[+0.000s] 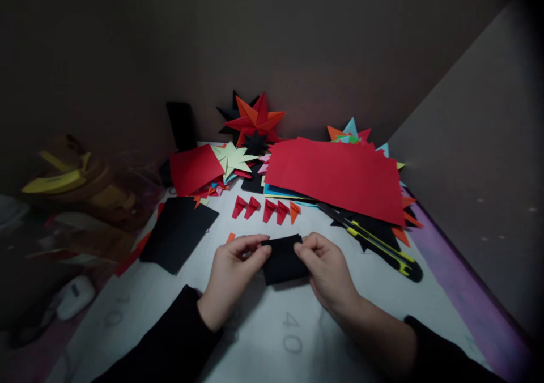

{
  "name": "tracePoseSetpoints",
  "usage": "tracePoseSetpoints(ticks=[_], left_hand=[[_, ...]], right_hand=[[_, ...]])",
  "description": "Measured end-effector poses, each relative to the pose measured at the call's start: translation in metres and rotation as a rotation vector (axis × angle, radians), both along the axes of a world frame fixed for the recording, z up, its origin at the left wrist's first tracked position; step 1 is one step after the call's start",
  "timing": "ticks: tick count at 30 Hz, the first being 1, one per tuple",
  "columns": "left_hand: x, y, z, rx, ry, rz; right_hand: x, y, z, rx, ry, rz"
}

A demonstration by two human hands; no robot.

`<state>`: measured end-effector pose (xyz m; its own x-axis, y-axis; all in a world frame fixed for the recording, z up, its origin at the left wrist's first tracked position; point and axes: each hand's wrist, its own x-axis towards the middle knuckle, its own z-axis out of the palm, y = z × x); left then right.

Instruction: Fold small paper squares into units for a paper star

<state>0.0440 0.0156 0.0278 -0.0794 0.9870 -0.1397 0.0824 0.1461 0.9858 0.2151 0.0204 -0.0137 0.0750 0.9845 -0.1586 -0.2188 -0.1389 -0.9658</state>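
Note:
A small folded piece of black paper [283, 259] is held low over the white table [272, 337]. My left hand [232, 275] pinches its left edge with thumb and fingers closed. My right hand [325, 269] pinches its right edge the same way. Just beyond the paper lies a row of several small folded red and orange paper units [266, 209].
A black paper sheet [178, 231] lies left, a large red sheet [340, 176] on a coloured stack right, with yellow-handled scissors [378, 246] beside it. Folded paper stars [255, 121] stand at the back wall. A red square [193, 169] and cluttered items sit left.

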Motion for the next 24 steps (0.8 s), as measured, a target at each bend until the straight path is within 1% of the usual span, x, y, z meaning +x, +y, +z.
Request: tracePoseSetpoints(ticks=[6,9,17,20,24], left_hand=[[-0.0002,0.0000,0.0000,-0.033,-0.019,-0.002],[-0.0012,0.0004,-0.0013,-0.022,-0.002,0.007],[-0.0034,0.0009,-0.0044,-0.004,0.026,0.043],[-0.0035,0.0011,-0.0036,-0.011,0.038,0.051],[-0.0035,0.0016,-0.0041,-0.020,0.042,0.048]], right_hand=[[-0.0006,-0.0003,-0.0005,0.017,-0.001,-0.002],[-0.0017,0.0005,0.0013,0.039,0.013,-0.001],[-0.0045,0.0017,0.0087,0.068,0.137,-0.011],[-0.0041,0.0015,0.0081,0.048,0.098,0.008],[-0.0038,0.0020,0.0062,0.054,0.045,-0.006]])
